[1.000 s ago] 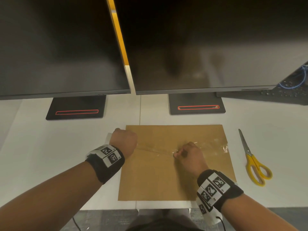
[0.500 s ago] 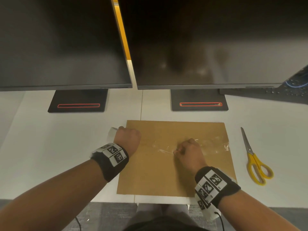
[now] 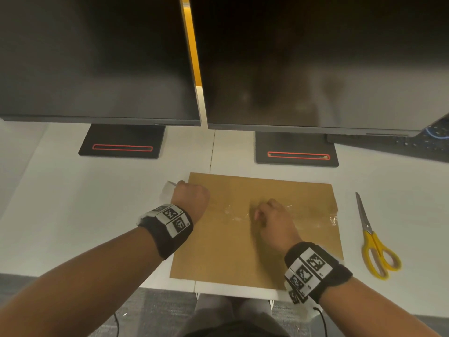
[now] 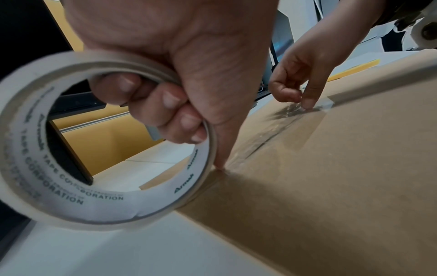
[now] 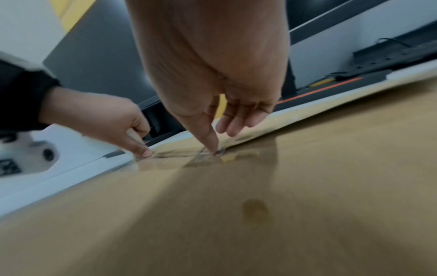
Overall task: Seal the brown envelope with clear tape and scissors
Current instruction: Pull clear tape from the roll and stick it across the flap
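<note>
Your left hand (image 3: 190, 199) curls its fingers through the core of the white roll of clear tape (image 4: 99, 142), holding it on edge at the left border of the flat brown paper envelope (image 3: 243, 251), while its index finger points down and presses where the strip leaves the roll. Your right hand (image 3: 272, 221) has its forefinger straight, its tip bearing down on the clear tape strip (image 3: 308, 216) near the envelope's middle; the other fingers hang loosely bent and grip nothing.

The envelope lies flat on the white desk (image 3: 73, 215) in front of you, with the strip running crosswise along its upper part. To the right of your fingertip the tape looks wrinkled and shiny, so I judge it is not bonded evenly there.

To do this step well, keep the roll hand steady and the strip taut, and slide your right fingertip along the tape in one direction, from the stuck part toward the roll, pushing air out ahead of it. Press firmly over the wrinkled stretch as well.

The yellow-handled scissors (image 3: 374, 242) lie on the desk, well apart from the envelope's right edge, ready for cutting at the roll.
</note>
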